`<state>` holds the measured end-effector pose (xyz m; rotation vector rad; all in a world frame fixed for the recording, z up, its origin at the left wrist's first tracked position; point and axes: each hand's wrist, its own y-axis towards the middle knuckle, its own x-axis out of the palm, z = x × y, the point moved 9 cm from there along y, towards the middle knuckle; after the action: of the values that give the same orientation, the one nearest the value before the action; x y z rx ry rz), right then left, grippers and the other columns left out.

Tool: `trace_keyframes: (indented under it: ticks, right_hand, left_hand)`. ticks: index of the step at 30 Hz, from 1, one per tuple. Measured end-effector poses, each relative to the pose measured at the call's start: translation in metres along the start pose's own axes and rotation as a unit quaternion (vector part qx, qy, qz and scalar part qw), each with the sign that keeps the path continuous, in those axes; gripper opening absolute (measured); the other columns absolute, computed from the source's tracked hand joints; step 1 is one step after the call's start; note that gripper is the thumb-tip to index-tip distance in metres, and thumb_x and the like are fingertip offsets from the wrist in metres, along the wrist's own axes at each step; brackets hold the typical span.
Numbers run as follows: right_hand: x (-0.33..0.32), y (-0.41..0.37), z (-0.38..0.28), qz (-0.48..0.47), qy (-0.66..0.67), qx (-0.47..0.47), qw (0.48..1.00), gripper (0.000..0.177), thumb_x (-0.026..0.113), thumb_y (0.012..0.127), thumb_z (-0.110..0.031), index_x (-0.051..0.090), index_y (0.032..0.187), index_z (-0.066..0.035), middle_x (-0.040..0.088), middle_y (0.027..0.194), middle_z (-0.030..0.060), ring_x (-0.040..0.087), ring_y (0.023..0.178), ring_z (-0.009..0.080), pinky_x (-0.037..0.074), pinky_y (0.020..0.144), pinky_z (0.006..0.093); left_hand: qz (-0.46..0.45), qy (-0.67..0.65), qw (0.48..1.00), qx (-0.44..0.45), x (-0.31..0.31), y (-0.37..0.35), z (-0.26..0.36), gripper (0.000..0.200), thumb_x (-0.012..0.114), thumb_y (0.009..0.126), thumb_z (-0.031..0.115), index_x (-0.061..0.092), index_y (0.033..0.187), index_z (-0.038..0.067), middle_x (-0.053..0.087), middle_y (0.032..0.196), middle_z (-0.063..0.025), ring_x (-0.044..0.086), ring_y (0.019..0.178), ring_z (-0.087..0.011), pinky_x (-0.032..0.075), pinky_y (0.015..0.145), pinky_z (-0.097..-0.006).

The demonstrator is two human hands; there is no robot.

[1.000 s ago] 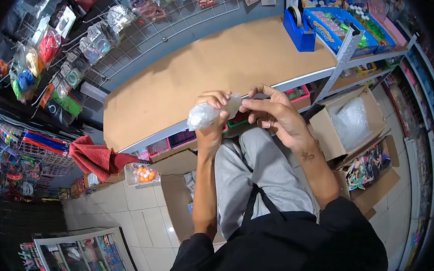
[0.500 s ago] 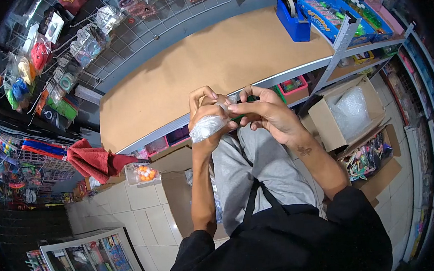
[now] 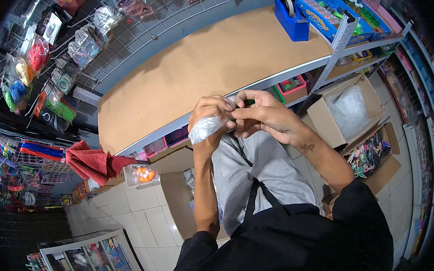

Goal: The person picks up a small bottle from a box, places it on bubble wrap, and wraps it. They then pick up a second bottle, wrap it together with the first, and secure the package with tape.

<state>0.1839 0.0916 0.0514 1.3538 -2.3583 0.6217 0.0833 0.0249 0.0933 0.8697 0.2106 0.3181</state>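
Observation:
My left hand (image 3: 203,112) is closed around crumpled clear plastic wrapping (image 3: 206,129), which bulges out over the back of the hand on the wrist side. Close against it, my right hand (image 3: 266,114) is pinched, thumb and fingers meeting at the left fingertips. A small dark green bit (image 3: 249,102) shows between the right fingers; its kind is hidden. Both hands are held above my lap, just in front of the table's near edge.
A brown table (image 3: 196,61) spans the front, with a blue tape dispenser (image 3: 292,24) at its right end. A red cloth (image 3: 90,164) hangs at the left corner. Cardboard boxes (image 3: 319,116) stand on the right, one holding bubble wrap (image 3: 348,111). An orange-ball basket (image 3: 143,175) sits lower left.
The left fingers have curled in closer over the plastic. My right fingertips have shifted slightly, and less of the green bit shows now.

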Motion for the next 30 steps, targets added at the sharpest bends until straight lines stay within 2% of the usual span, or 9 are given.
trace_keyframes:
  ticks: [3,6,8,12,17,21,22,27,30]
  right_hand:
    - [-0.003,0.000,0.005,0.018,-0.021,-0.020,0.999,0.029,0.076,0.087,-0.020,0.048,0.089,-0.012,0.060,0.064,-0.0008,0.065,0.057,0.0095,0.048,0.048,0.0200]
    - [-0.004,-0.002,0.007,0.059,-0.038,-0.105,0.992,0.034,0.079,0.084,-0.018,0.047,0.086,-0.011,0.054,0.063,-0.0041,0.055,0.052,0.0037,0.043,0.046,0.0181]
    - [-0.009,-0.004,0.012,0.108,-0.056,-0.192,0.974,0.040,0.085,0.079,-0.015,0.046,0.087,-0.009,0.042,0.063,-0.0083,0.038,0.053,-0.0013,0.032,0.047,0.0172]
    - [-0.009,-0.016,0.002,0.156,-0.210,-0.295,0.919,0.044,0.087,0.077,-0.017,0.049,0.096,-0.005,0.038,0.066,-0.0087,0.031,0.062,0.0009,0.027,0.055,0.0173]
    - [-0.014,-0.018,0.003,0.149,-0.266,-0.272,0.913,0.045,0.087,0.076,-0.021,0.054,0.104,-0.005,0.042,0.071,-0.0066,0.035,0.063,0.0014,0.030,0.055,0.0177]
    - [-0.011,-0.014,0.021,0.110,-0.262,-0.250,0.926,0.047,0.088,0.073,-0.020,0.061,0.110,-0.006,0.052,0.083,-0.0020,0.046,0.070,0.0033,0.039,0.056,0.0181]
    - [-0.003,-0.021,0.015,0.118,-0.314,-0.290,0.896,0.047,0.087,0.074,-0.018,0.066,0.113,-0.005,0.059,0.093,0.0029,0.055,0.077,0.0077,0.047,0.059,0.0214]
    - [0.015,-0.037,0.043,0.132,-0.425,-0.355,0.822,0.040,0.083,0.076,-0.010,0.069,0.113,-0.001,0.060,0.095,0.0091,0.061,0.077,0.0160,0.052,0.065,0.0284]
    - [0.028,-0.038,0.065,0.121,-0.459,-0.348,0.808,0.038,0.084,0.074,-0.008,0.070,0.109,0.001,0.060,0.095,0.0099,0.063,0.080,0.0188,0.052,0.067,0.0289]
  left_hand:
    - [0.012,-0.029,0.999,-0.024,0.003,-0.001,0.001,0.034,0.074,0.087,0.027,0.047,0.092,0.007,0.056,0.091,-0.0110,0.059,0.094,-0.0275,0.049,0.092,-0.0456]
    - [0.093,-0.141,0.985,-0.034,-0.002,-0.007,-0.005,0.033,0.079,0.083,0.021,0.050,0.090,0.007,0.056,0.093,-0.0101,0.058,0.095,-0.0261,0.050,0.089,-0.0411]
    - [0.128,-0.229,0.962,-0.074,0.003,-0.017,-0.015,0.035,0.076,0.087,0.028,0.047,0.095,0.008,0.054,0.093,-0.0091,0.056,0.097,-0.0250,0.048,0.091,-0.0411]
    - [0.167,-0.344,0.908,-0.173,0.013,-0.037,-0.029,0.043,0.070,0.090,0.041,0.042,0.105,0.012,0.050,0.098,-0.0068,0.051,0.102,-0.0229,0.045,0.096,-0.0408]
    - [0.200,-0.478,0.823,-0.231,0.018,-0.053,-0.038,0.036,0.069,0.093,0.028,0.041,0.110,0.012,0.048,0.101,-0.0054,0.050,0.104,-0.0205,0.045,0.096,-0.0379]
    - [0.227,-0.395,0.844,-0.284,0.014,-0.070,-0.041,0.033,0.065,0.090,0.007,0.041,0.112,0.012,0.047,0.102,-0.0043,0.051,0.104,-0.0183,0.047,0.097,-0.0364]
    - [0.249,-0.413,0.828,-0.287,0.013,-0.077,-0.045,0.032,0.063,0.090,0.006,0.042,0.113,0.012,0.047,0.103,-0.0037,0.051,0.105,-0.0177,0.047,0.097,-0.0362]
    - [0.362,-0.415,0.769,-0.324,0.002,-0.123,-0.056,0.037,0.064,0.086,0.001,0.042,0.115,0.009,0.050,0.104,-0.0056,0.052,0.102,-0.0187,0.048,0.097,-0.0355]
    - [0.411,-0.407,0.726,-0.371,-0.002,-0.167,-0.064,0.035,0.066,0.086,0.003,0.048,0.117,0.007,0.059,0.102,-0.0075,0.062,0.097,-0.0193,0.055,0.084,-0.0323]
